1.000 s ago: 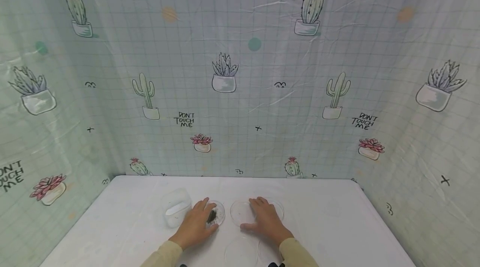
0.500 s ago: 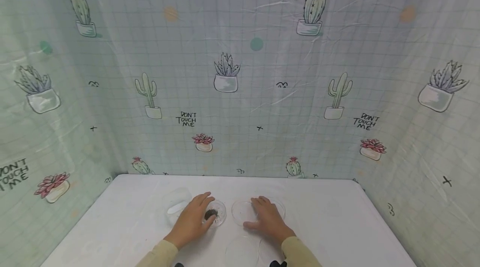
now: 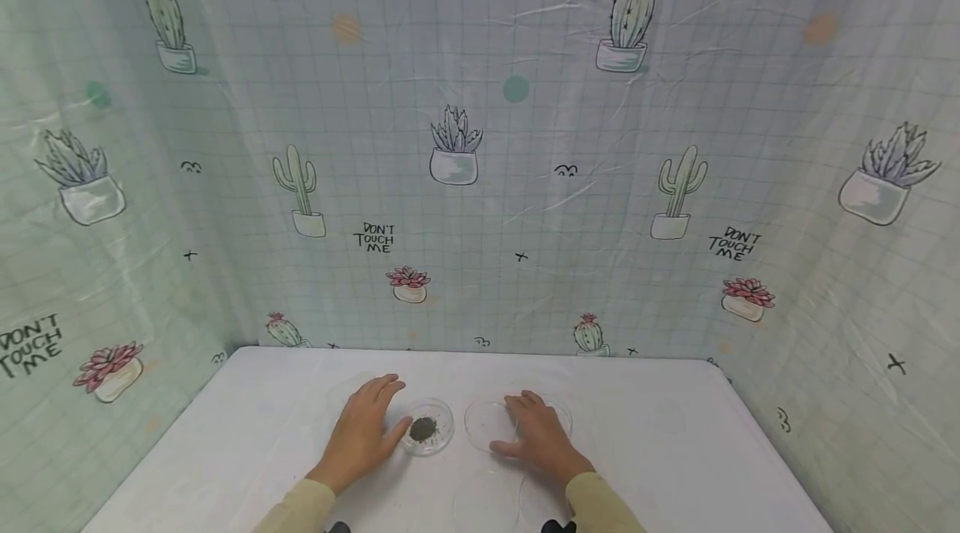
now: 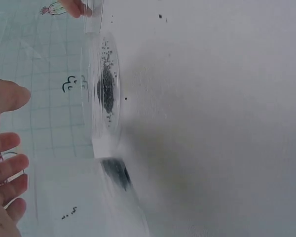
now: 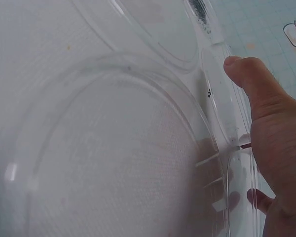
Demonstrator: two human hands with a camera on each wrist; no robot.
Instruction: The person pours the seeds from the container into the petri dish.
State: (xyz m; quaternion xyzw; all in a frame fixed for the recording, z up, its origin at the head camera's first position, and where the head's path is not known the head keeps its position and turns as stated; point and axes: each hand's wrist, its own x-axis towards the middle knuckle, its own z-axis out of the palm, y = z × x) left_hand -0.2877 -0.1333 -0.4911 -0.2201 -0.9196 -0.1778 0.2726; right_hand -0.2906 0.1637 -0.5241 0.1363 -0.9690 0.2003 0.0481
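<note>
- Spreads left hand [image 3: 358, 435], empty, beside dish of dark bits [image 3: 446, 423], toward far edge of tabletop [image 3: 690, 466]; risks spilling through thumb bump.
- Spreads right hand [image 3: 542, 436], loose, among clear dishes [image 3: 486, 425]; risks sliding them by low sweep.

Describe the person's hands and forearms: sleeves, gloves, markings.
Left hand and right hand: bare, no gloves or rings visible. Plain pale yellow-beige fabric left sleeve and matching right sleeve, both reaching the wrist, no markings showing. Small dark rounded object beside each sleeve, mostly cut off in the head view; can't tell what.
</note>
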